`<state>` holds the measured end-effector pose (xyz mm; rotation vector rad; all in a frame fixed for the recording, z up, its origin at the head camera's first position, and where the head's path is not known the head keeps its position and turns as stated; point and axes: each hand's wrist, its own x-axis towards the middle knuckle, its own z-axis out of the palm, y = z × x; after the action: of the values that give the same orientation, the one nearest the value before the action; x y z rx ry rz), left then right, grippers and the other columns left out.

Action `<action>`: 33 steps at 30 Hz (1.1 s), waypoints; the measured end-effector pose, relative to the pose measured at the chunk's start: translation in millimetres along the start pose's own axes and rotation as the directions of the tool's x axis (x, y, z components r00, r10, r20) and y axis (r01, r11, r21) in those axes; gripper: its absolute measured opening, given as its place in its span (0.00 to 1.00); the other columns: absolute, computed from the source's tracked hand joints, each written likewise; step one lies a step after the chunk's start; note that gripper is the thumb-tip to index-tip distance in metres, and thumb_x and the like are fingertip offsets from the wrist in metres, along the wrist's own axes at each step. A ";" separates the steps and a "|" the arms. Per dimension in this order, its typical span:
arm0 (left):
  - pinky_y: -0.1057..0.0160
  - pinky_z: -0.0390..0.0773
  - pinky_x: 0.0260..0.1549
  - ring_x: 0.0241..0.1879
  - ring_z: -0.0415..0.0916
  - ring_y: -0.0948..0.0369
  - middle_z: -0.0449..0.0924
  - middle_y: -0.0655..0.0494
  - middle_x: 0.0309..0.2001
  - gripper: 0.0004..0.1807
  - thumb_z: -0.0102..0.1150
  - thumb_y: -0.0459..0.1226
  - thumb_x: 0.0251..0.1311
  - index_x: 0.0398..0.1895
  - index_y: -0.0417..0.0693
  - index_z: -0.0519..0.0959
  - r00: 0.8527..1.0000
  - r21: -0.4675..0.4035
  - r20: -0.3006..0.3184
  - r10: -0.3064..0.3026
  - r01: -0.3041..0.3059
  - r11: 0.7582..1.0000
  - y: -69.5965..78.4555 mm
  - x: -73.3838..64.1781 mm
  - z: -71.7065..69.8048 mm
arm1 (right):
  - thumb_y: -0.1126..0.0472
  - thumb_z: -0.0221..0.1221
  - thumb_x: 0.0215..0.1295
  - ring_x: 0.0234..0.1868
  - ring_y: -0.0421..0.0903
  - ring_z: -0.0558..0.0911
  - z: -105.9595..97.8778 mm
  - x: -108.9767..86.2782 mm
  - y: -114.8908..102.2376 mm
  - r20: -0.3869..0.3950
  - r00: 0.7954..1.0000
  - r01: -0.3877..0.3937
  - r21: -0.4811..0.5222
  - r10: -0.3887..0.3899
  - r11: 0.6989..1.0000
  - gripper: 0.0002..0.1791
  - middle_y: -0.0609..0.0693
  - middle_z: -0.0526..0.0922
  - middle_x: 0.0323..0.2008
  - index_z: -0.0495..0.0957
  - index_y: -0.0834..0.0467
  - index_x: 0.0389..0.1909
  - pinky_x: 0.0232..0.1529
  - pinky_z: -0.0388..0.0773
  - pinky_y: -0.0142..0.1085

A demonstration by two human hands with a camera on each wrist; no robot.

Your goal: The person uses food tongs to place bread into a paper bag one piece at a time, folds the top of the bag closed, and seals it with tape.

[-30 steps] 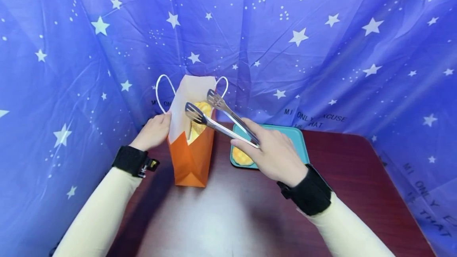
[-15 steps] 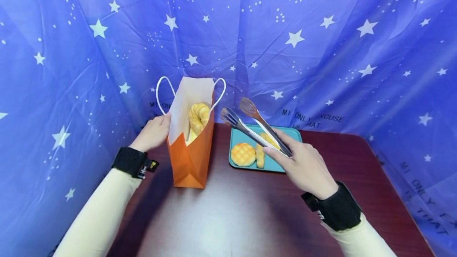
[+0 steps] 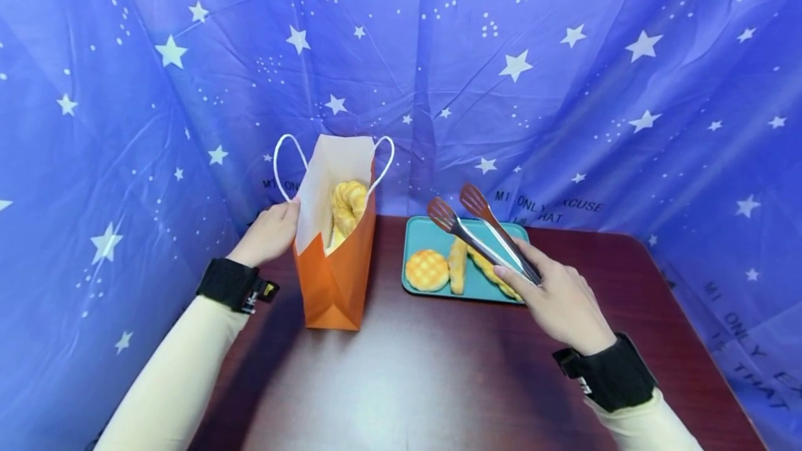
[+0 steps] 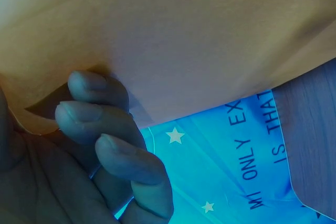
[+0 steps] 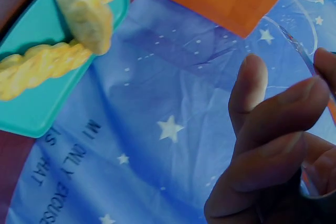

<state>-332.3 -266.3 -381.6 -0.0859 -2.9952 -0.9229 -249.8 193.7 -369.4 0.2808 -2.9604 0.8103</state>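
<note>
An orange paper bag [image 3: 332, 291] with white rope handles stands upright on the table, its white inside showing. My left hand [image 3: 266, 232] pinches the bag's left rim; in the left wrist view its fingers [image 4: 113, 124] curl at the paper edge. A twisted bread [image 3: 349, 206] sits in the bag's mouth. My right hand [image 3: 567, 305] grips metal tongs [image 3: 485, 242], their ends spread apart with nothing between them, above a teal tray [image 3: 416, 232]. On the tray lie a round bread [image 3: 427, 270], a stick-shaped bread [image 3: 457, 268] and a long braided bread [image 3: 491, 273], partly hidden.
The dark red wooden table [image 3: 388, 374] carries the bag at left and the tray to its right. A blue star-printed curtain [image 3: 401, 54] hangs close behind and at both sides.
My right hand has carried the spread tongs from the bag's mouth rightward to above the tray, uncovering the bread in the bag. My left hand stays at the bag's rim.
</note>
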 end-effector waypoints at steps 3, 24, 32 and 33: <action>0.39 0.73 0.59 0.62 0.76 0.39 0.77 0.32 0.57 0.42 0.16 0.57 0.82 0.60 0.35 0.75 1.000 -0.002 -0.001 -0.002 0.002 1.000 -0.1 0.3 0.7 | 0.28 0.51 0.72 0.36 0.51 0.82 3.3 -0.2 10.3 -0.003 1.000 -0.020 -0.005 0.020 1.000 0.44 0.64 0.85 0.52 0.61 0.49 0.80 0.34 0.74 0.41; 0.36 0.69 0.67 0.69 0.70 0.35 0.72 0.28 0.67 0.41 0.16 0.55 0.82 0.67 0.33 0.72 1.000 0.006 -0.002 0.008 -0.008 1.000 -1.2 3.3 2.5 | 0.27 0.50 0.72 0.37 0.56 0.82 30.7 -1.0 68.2 0.014 0.993 -0.119 -0.050 0.120 0.992 0.45 0.70 0.81 0.58 0.60 0.48 0.81 0.26 0.70 0.40; 0.36 0.71 0.65 0.68 0.71 0.36 0.73 0.29 0.66 0.41 0.16 0.55 0.82 0.65 0.32 0.73 1.000 0.004 -0.004 0.002 -0.002 1.000 -1.4 2.5 2.5 | 0.27 0.50 0.73 0.41 0.63 0.84 39.6 0.0 82.7 0.021 0.989 -0.146 -0.060 0.148 0.987 0.46 0.73 0.79 0.61 0.58 0.52 0.81 0.27 0.74 0.45; 0.36 0.71 0.65 0.68 0.71 0.36 0.73 0.29 0.66 0.41 0.16 0.56 0.82 0.66 0.32 0.72 1.000 0.005 -0.002 0.002 -0.002 1.000 -1.3 2.3 2.4 | 0.27 0.50 0.73 0.42 0.65 0.85 41.1 -0.1 84.3 0.021 0.988 -0.150 -0.062 0.152 0.987 0.46 0.73 0.78 0.62 0.58 0.52 0.81 0.28 0.75 0.47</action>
<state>-334.6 -265.9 -384.3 -0.0885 -2.9951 -0.9145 -266.1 244.1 -446.8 0.0645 -3.0531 0.7353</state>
